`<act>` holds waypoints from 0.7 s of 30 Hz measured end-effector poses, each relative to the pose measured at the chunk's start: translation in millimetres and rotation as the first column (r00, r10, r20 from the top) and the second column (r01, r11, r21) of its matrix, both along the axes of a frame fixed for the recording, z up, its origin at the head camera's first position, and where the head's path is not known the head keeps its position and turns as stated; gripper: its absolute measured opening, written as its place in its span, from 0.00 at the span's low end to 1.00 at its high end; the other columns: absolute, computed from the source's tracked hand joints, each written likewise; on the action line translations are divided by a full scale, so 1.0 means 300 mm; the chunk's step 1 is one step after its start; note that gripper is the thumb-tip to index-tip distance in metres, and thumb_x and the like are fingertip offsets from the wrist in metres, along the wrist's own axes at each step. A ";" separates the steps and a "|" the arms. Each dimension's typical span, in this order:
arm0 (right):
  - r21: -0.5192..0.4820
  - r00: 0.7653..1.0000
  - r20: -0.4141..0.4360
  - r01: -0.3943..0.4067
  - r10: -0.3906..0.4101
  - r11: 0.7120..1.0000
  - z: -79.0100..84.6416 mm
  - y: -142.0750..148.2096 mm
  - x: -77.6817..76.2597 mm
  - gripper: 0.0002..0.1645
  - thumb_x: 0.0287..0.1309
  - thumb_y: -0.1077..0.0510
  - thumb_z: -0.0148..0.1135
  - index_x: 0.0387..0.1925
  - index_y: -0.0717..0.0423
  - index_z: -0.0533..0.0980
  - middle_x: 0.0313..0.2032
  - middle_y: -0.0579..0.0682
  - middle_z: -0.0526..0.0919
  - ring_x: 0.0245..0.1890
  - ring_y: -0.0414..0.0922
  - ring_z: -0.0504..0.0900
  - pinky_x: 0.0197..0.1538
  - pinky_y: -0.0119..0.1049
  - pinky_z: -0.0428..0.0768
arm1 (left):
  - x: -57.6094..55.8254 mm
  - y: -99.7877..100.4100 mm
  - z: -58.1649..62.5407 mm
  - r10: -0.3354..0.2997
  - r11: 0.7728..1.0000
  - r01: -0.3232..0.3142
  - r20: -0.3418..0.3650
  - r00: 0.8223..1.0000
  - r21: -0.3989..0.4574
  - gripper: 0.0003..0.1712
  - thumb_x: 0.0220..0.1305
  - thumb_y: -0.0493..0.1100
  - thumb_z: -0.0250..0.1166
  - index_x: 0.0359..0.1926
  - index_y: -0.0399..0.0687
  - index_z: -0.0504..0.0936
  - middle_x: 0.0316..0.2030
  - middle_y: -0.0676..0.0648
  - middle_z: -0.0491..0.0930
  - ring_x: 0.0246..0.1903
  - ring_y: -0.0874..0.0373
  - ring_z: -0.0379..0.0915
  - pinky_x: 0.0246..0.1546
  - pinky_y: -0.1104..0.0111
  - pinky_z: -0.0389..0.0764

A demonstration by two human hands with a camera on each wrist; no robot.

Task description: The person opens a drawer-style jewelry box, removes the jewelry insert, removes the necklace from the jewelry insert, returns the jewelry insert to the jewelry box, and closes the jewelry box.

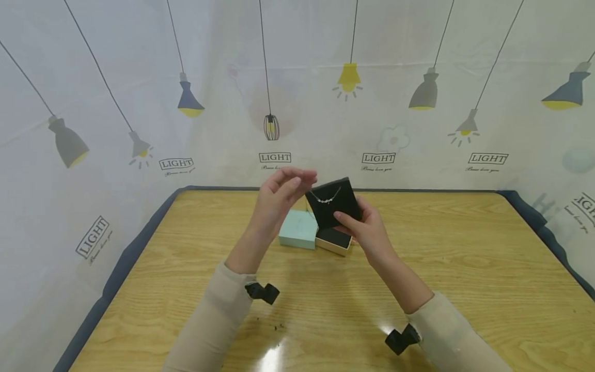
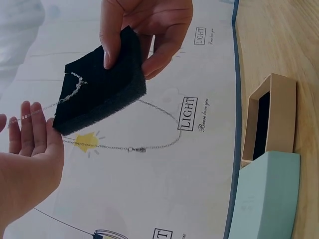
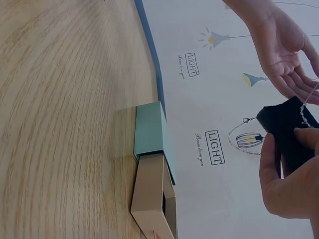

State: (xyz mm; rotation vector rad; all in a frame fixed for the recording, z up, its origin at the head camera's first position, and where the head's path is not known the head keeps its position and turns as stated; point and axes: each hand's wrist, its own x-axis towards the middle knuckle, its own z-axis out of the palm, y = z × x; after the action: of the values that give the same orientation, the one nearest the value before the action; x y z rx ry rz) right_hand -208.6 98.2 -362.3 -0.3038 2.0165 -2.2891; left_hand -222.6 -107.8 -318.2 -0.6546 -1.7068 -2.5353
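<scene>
Right fingers (image 1: 346,220) grip one pad (image 1: 338,204) bearing one necklace (image 1: 324,201) — two boxes (image 1: 297,238).

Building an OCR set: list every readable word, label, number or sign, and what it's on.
"LIGHT": framed, repeated across the backdrop.
"love you": script beneath LIGHT; first word too blurred.
Faint grey mark, backdrop's right: unclear.
Mint box: marks too faint to read.
Black pad, tan box: no text seen.
</scene>
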 end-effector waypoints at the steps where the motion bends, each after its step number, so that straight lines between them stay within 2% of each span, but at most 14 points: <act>1: 0.002 1.000 -0.002 0.001 -0.001 1.000 -0.001 0.000 0.000 0.27 0.67 0.67 0.58 0.65 0.66 0.65 0.47 0.43 0.78 0.45 0.34 0.84 0.48 0.30 0.86 | 0.000 -0.001 0.000 -0.009 1.000 0.009 -0.001 1.000 0.006 0.10 0.74 0.35 0.50 0.45 0.50 0.78 0.47 0.54 0.86 0.53 0.61 0.81 0.65 0.66 0.76; 8: 0.008 1.000 -0.017 -0.005 0.005 1.000 -0.005 0.002 0.002 0.27 0.67 0.67 0.58 0.65 0.65 0.65 0.46 0.43 0.78 0.45 0.34 0.84 0.48 0.30 0.86 | 0.004 -0.010 0.007 -0.042 0.998 0.041 0.023 0.999 0.041 0.13 0.76 0.37 0.46 0.51 0.48 0.76 0.48 0.52 0.86 0.53 0.60 0.81 0.63 0.66 0.78; 14: -0.011 1.000 0.001 -0.003 0.003 1.000 -0.004 0.000 0.004 0.23 0.71 0.61 0.56 0.63 0.63 0.67 0.45 0.42 0.79 0.44 0.35 0.85 0.48 0.31 0.86 | 0.004 -0.015 0.011 -0.049 0.998 0.047 0.044 0.998 0.042 0.18 0.77 0.38 0.46 0.61 0.39 0.70 0.49 0.52 0.85 0.53 0.60 0.81 0.60 0.67 0.80; 21: -0.010 1.000 0.022 0.022 -0.021 1.000 0.000 -0.006 0.003 0.21 0.72 0.61 0.54 0.63 0.63 0.67 0.44 0.40 0.79 0.43 0.34 0.85 0.48 0.29 0.85 | 0.006 -0.021 0.013 -0.029 1.000 0.029 0.045 0.999 -0.001 0.24 0.76 0.39 0.47 0.69 0.36 0.63 0.46 0.54 0.83 0.49 0.61 0.81 0.57 0.69 0.81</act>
State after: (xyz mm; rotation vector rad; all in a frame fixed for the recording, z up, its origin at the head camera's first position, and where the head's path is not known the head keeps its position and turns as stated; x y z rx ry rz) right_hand -207.7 96.5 -362.2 -0.2574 2.0084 -2.3051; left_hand -220.8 -114.1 -314.2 -0.6318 -1.7257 -2.5882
